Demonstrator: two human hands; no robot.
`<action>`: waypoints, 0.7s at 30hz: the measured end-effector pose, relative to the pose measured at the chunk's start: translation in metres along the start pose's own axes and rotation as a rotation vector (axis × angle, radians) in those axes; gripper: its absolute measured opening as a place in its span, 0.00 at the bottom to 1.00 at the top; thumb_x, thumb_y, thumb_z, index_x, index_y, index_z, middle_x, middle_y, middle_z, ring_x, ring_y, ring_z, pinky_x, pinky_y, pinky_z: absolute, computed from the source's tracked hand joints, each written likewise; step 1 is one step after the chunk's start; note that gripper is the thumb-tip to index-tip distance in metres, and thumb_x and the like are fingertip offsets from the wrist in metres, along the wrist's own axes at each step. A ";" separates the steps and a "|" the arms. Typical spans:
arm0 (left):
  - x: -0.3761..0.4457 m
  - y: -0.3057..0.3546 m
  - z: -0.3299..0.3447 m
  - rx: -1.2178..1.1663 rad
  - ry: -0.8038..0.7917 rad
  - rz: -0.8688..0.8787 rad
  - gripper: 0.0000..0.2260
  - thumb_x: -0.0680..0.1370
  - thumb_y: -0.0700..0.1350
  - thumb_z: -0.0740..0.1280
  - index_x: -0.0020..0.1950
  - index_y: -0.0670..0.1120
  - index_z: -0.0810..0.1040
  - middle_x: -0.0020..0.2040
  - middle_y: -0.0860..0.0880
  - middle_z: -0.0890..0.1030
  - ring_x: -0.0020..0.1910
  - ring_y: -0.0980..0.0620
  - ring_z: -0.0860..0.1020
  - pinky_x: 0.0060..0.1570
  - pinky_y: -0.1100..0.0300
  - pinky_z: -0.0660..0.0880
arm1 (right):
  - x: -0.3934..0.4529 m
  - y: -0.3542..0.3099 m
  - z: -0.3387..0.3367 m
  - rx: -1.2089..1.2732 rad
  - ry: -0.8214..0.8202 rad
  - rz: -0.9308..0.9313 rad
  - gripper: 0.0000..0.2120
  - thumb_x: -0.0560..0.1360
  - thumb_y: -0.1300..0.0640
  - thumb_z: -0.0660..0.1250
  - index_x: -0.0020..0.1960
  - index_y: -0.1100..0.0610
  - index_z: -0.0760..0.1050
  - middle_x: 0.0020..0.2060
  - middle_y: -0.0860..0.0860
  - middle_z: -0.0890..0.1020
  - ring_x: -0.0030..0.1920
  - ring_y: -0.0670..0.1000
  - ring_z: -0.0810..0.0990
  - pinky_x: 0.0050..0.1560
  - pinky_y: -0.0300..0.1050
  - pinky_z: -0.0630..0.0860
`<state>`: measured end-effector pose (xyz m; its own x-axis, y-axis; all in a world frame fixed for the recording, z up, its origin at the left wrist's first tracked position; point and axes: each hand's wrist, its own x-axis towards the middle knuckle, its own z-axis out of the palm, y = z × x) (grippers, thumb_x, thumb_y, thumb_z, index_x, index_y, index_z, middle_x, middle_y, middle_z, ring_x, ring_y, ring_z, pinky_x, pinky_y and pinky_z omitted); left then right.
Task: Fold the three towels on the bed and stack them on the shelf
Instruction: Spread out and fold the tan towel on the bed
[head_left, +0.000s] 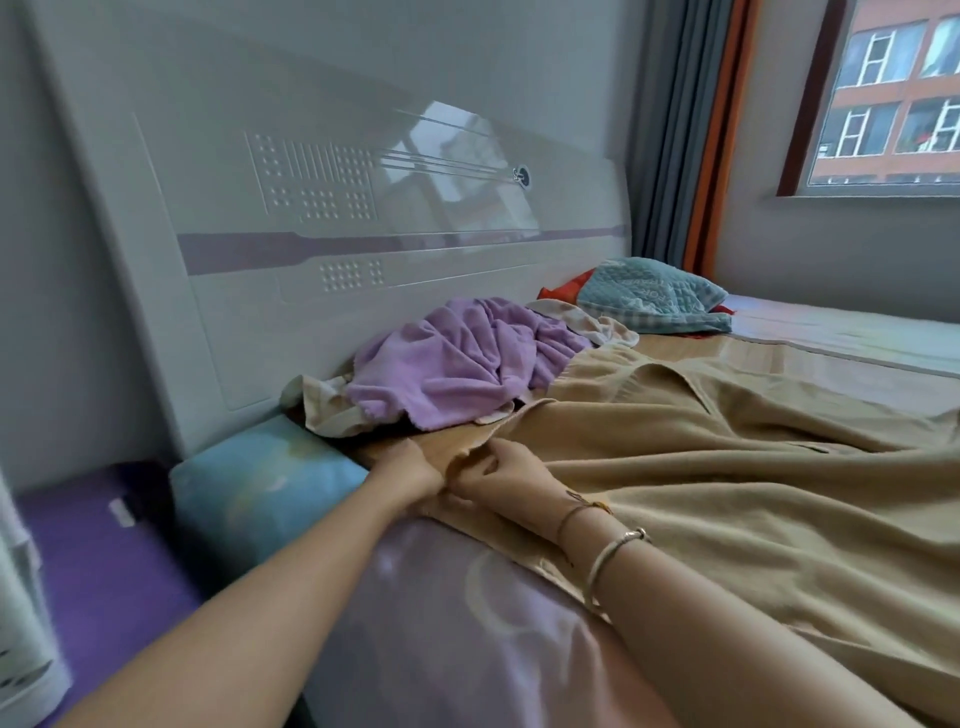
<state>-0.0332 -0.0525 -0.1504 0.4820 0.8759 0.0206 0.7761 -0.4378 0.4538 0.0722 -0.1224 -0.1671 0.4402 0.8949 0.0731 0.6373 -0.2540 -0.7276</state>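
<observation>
Hands meet at one corner of the large tan terry towel (727, 467), which lies spread over the bed (441, 623) with many wrinkles. This corner is the nearest part of the towel to the white glossy headboard (311, 208); from there the cloth runs away from the headboard, and its long axis seems to go the same way, toward the right of the view. The left hand (410, 470) lies on the corner edge with the fingers bent over the cloth, so I judge that it holds the edge, though the fingertips are hidden. The right hand (498, 475) pinches the same edge just beside it, fingers curled on the fold. Both hands touch the towel and almost touch each other.

The crumpled lilac terry towel (467, 358) lies in a heap against the headboard, beyond the hands, on top of a pale cream cloth (322, 400), which may be the third towel; I cannot tell for sure. A teal quilted pillow (654, 296) rests farther along the headboard. No shelf is visible.

Folding looks only started. The next move probably needs one hand to slide along the edge to the other corner, and the right hand is on the side where the free cloth lies.
</observation>
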 end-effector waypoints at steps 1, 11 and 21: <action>-0.005 0.003 -0.004 0.003 -0.013 0.041 0.17 0.81 0.46 0.59 0.62 0.35 0.76 0.63 0.37 0.76 0.62 0.41 0.75 0.58 0.54 0.70 | -0.001 -0.002 0.003 -0.043 0.031 0.010 0.17 0.64 0.43 0.68 0.52 0.46 0.78 0.50 0.50 0.78 0.54 0.53 0.75 0.62 0.50 0.72; -0.006 -0.036 0.007 -0.601 -0.115 -0.007 0.09 0.74 0.39 0.68 0.48 0.47 0.70 0.37 0.48 0.74 0.32 0.54 0.70 0.30 0.63 0.66 | -0.016 0.005 -0.005 -0.450 0.255 -0.247 0.12 0.75 0.48 0.61 0.52 0.55 0.73 0.49 0.53 0.81 0.52 0.58 0.78 0.48 0.50 0.75; -0.026 -0.051 0.013 -1.074 -0.251 0.059 0.18 0.73 0.28 0.55 0.50 0.40 0.82 0.46 0.43 0.82 0.44 0.52 0.78 0.49 0.64 0.74 | -0.033 -0.003 -0.021 -0.672 0.038 -0.221 0.24 0.70 0.31 0.57 0.52 0.49 0.73 0.47 0.46 0.77 0.53 0.50 0.72 0.56 0.50 0.63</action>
<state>-0.0801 -0.0555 -0.1859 0.6699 0.7401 -0.0587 0.0509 0.0331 0.9982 0.0693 -0.1585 -0.1534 0.2689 0.9415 0.2031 0.9614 -0.2497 -0.1154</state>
